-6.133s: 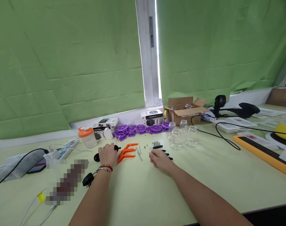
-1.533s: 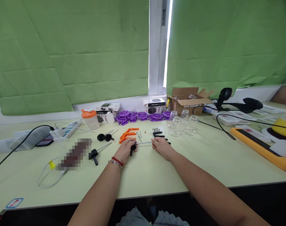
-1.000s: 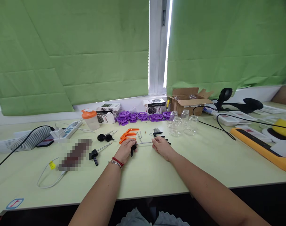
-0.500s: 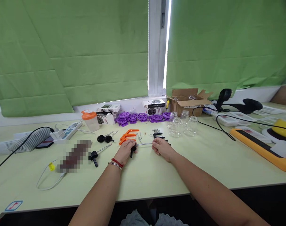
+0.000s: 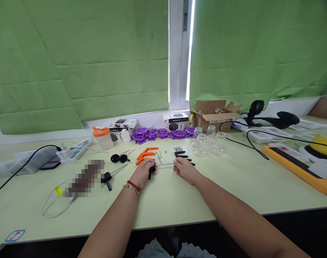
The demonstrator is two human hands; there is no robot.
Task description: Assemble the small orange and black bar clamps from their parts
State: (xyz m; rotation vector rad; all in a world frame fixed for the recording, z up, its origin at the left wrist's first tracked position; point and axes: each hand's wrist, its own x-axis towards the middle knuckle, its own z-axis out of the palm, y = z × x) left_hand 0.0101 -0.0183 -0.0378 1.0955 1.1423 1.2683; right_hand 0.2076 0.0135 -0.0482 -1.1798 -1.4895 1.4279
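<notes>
My left hand (image 5: 144, 173) is closed around the black cap of a crank handle (image 5: 151, 172), whose grip points down towards me. The crank's thin metal rod (image 5: 165, 164) runs level to the right. At the rod's far end, the fingertips of my right hand (image 5: 185, 170) pinch it; whether a small part sits there is hidden. Orange handles (image 5: 146, 154) and several metal pins (image 5: 159, 155) lie just beyond my left hand. Behind my right hand are black rod-like parts (image 5: 181, 154) and springs (image 5: 178, 149). Another crank with a rod (image 5: 108, 177) rests on the left.
Two black round caps with rods (image 5: 119, 158) lie left of the orange handles. Purple plastic parts (image 5: 144, 134) line the back, near clear glass jars (image 5: 200, 147) and an open cardboard box (image 5: 217, 118). A shaker cup (image 5: 102, 136) stands left; an orange-cased device (image 5: 298, 170) lies right.
Both hands keep the same hold on the crank and its rod. The whole view has shifted very slightly; nothing on the table has visibly moved.
</notes>
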